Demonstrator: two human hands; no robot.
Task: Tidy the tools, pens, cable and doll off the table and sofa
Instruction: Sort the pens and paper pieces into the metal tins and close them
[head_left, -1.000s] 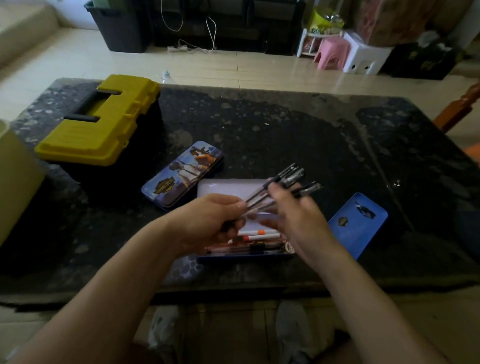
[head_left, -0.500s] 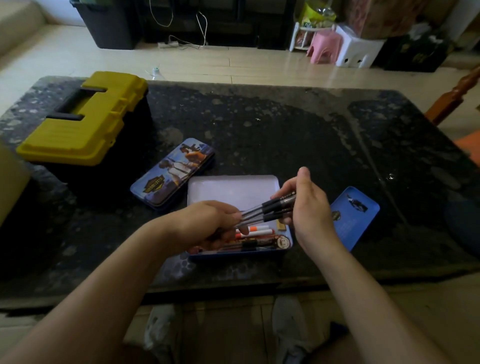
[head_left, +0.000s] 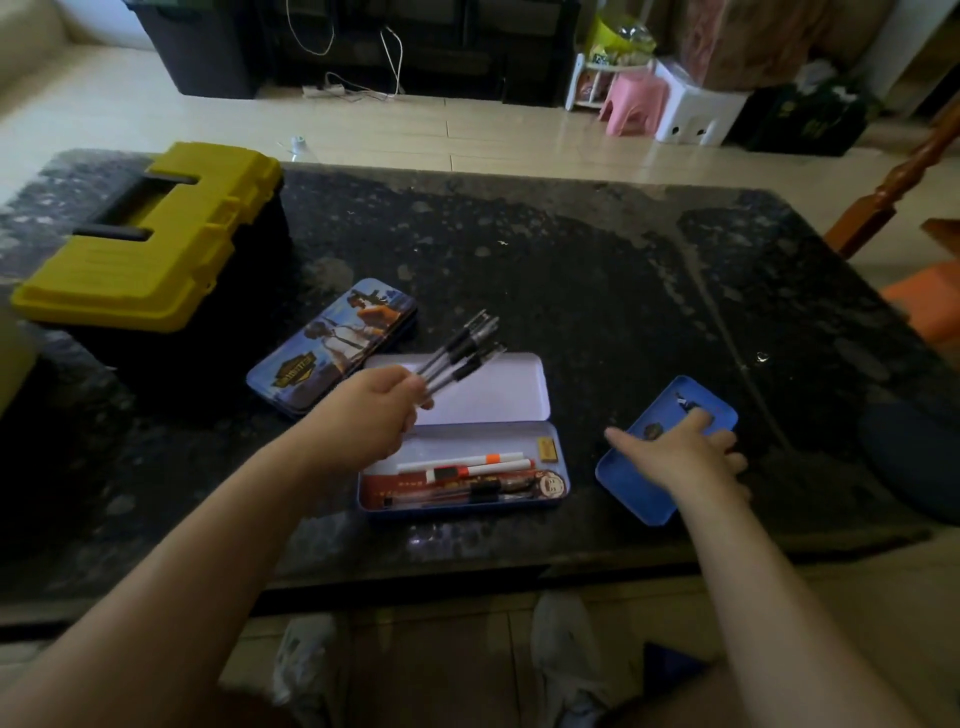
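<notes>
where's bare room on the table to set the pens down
Widest bare patch: the far table, right of the yellow toolbox, beyond the printed tin and open pencil case. A narrow gap lies between that case and the blue tin. Crowded: near middle, where the left hand holds the pens over the case and the right hand rests on that tin.

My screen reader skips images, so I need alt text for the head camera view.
The left hand grips a bundle of pens above an open pencil tin holding more pens, while the right hand rests flat on a blue tin on the dark table. A printed tin and a yellow-lidded toolbox sit further left.
</notes>
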